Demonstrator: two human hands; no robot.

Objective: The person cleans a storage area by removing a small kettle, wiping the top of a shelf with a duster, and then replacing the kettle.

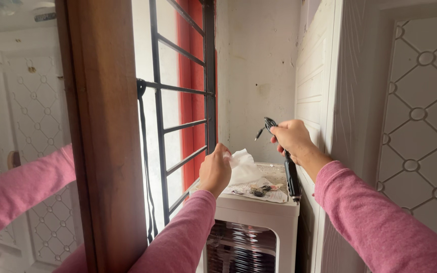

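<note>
Pink long sleeves [380,222], soft knit, snug cuffs, bare hands

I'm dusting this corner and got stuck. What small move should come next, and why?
Probably bring the white tissue in the left hand down to the dusty top of the white cabinet. The right hand holds the black cable up beside it, and papers lie nearer the front.
</note>
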